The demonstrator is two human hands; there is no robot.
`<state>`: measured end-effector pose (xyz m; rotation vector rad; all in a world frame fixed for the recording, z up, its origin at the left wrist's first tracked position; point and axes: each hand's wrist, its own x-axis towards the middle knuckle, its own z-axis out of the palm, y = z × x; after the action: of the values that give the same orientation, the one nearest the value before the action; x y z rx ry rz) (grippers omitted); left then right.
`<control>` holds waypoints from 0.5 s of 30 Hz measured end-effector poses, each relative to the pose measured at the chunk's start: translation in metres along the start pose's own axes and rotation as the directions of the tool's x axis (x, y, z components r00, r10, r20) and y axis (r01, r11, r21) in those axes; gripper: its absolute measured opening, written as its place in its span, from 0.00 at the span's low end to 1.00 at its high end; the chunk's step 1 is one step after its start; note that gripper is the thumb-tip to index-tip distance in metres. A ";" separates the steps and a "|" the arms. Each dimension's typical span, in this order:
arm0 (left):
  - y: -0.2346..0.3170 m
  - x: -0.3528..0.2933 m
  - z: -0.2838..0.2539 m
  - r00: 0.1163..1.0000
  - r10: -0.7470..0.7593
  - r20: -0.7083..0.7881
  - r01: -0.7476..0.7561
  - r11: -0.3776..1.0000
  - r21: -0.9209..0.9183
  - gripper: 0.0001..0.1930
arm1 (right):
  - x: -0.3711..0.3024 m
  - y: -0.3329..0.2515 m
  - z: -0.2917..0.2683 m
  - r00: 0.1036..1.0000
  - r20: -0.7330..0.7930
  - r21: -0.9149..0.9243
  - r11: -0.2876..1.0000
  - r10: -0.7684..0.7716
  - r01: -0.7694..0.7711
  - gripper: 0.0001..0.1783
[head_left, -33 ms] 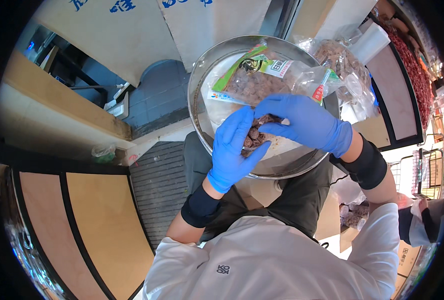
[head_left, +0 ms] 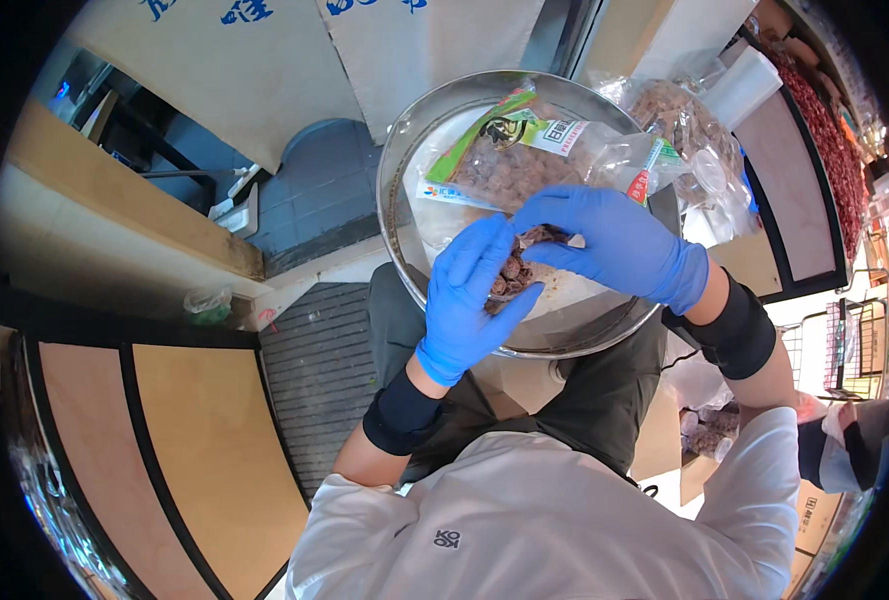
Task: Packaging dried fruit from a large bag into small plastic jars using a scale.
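Observation:
Both my hands wear blue gloves and meet over a large round metal tray. Cupped between them is a small heap of brown, wrinkled dried fruits. My left hand curls round the heap from the left, its thumb along the near side. From the right, my right hand bends over the top, thumb and fingers closed on the fruits at the far end. Whether a clear container lies under them I cannot tell. Just beyond my hands, a clear plastic bag with green trim lies in the tray, full of similar brown pieces.
The tray rests at my knees. Beyond its right side stand more clear bags of brown goods and a white plastic roll. Dark red dried goods fill a bin at far right. A panelled cabinet stands at left.
My right hand has shifted very slightly over the dried fruits. My left hand, the bag and the tray look unmoved.

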<state>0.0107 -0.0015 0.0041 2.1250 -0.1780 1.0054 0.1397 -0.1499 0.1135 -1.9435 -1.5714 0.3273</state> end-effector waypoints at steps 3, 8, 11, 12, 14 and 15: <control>-0.005 -0.005 0.002 0.997 0.077 -0.006 -0.077 0.996 0.036 0.31 | -0.006 -0.002 -0.004 0.998 -0.027 -0.050 0.997 0.059 -0.060 0.14; -0.001 0.000 -0.001 0.999 0.053 -0.007 -0.051 0.992 0.114 0.29 | -0.019 -0.009 -0.009 0.994 -0.049 -0.022 0.995 0.099 -0.101 0.15; 0.003 0.002 -0.002 1.000 -0.006 -0.001 0.007 0.996 0.091 0.31 | -0.026 -0.011 -0.011 0.990 -0.073 -0.004 0.992 0.122 -0.123 0.16; 0.004 0.003 -0.002 0.999 -0.053 -0.010 0.054 0.998 0.027 0.32 | -0.028 -0.012 -0.011 0.988 -0.097 0.020 0.992 0.123 -0.122 0.16; 0.004 0.002 -0.001 0.998 -0.064 -0.005 0.064 0.998 0.017 0.33 | -0.032 -0.013 -0.008 0.974 -0.136 0.084 0.982 0.182 -0.172 0.15; 0.003 0.001 0.000 0.997 -0.077 -0.007 0.078 0.997 0.010 0.33 | -0.033 -0.013 -0.006 0.958 -0.164 0.146 0.966 0.236 -0.213 0.14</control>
<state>0.0099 -0.0034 0.0072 2.1209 -0.0867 0.9698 0.1240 -0.1815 0.1203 -1.9949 -1.1879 0.3259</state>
